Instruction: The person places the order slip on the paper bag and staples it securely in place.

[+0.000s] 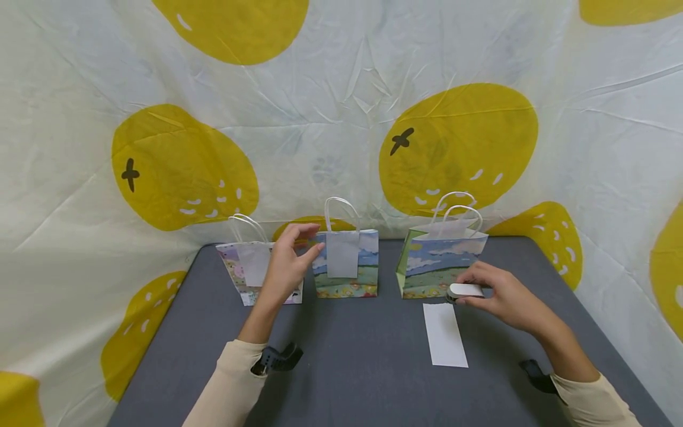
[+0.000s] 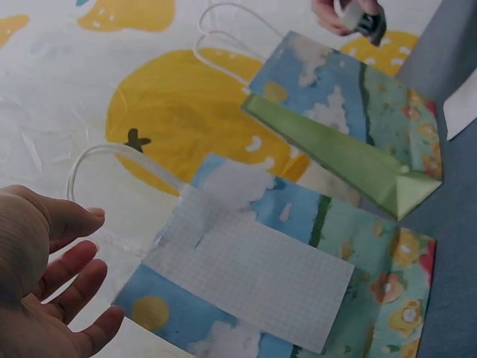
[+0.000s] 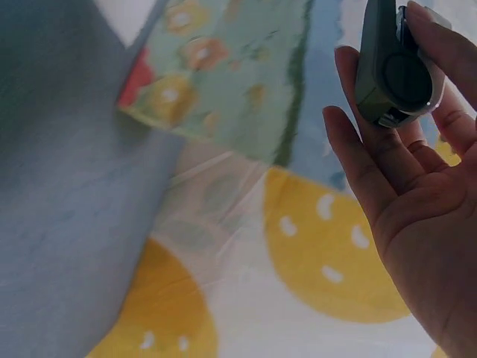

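Note:
My right hand (image 1: 504, 296) pinches a small white-topped stapler (image 1: 465, 290) between thumb and fingers, just in front of the right paper bag (image 1: 437, 267). In the right wrist view the stapler's dark side (image 3: 399, 78) shows. My left hand (image 1: 285, 264), fingers parted and loosely bent, is beside the middle paper bag (image 1: 368, 255). A white slip (image 1: 342, 255) hangs at that bag's front, below its handle (image 2: 119, 149). The left wrist view shows nothing held in the left hand. Below the stapler a loose white slip (image 1: 445, 336) lies on the table.
The left paper bag (image 1: 233, 261), also with a white slip (image 1: 253, 265), stands partly behind my left forearm. All three bags stand along the far part of the grey table (image 1: 368, 367). Behind it hangs a white cloth (image 1: 341, 71) with yellow fruit shapes.

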Available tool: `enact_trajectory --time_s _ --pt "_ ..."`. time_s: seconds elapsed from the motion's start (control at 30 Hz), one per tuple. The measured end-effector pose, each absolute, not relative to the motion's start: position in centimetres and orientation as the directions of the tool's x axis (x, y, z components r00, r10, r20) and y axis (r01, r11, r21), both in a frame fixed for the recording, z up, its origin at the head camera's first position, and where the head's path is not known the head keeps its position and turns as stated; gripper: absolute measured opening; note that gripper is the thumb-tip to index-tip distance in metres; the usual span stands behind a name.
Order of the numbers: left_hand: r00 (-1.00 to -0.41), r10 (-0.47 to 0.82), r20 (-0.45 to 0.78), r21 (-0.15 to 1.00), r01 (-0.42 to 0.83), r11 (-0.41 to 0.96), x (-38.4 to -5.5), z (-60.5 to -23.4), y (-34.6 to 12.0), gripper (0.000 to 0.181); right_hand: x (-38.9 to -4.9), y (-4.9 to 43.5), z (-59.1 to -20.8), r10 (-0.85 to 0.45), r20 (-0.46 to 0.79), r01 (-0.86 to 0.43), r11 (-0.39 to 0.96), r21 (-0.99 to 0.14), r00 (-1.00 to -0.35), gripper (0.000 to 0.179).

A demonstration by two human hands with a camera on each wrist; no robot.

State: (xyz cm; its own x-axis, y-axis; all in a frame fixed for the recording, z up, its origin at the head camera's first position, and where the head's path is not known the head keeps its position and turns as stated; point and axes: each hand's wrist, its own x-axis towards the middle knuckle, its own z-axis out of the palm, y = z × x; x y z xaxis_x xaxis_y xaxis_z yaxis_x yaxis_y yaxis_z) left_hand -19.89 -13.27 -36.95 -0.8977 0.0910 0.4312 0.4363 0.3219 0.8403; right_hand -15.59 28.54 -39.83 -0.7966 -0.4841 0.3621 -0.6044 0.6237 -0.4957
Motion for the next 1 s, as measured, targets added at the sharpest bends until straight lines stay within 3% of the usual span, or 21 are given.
enact_trajectory --time_s 0.33,1.0 --pt "-0.887 0.118 0.447 0.838 0.461 0.292 -18.8 -38.4 -12.7 0.036 -15.7 31.3 -42.3 -0.441 0.24 -0.499 0.706 -0.502 -0.865 0.03" --pt "-0.874 0.234 0.426 0.846 0.476 0.241 -18.1 -40.8 -11.4 0.035 -16.7 35.3 -46.4 -0.583 0.29 -0.644 0.612 -0.458 -0.759 0.037"
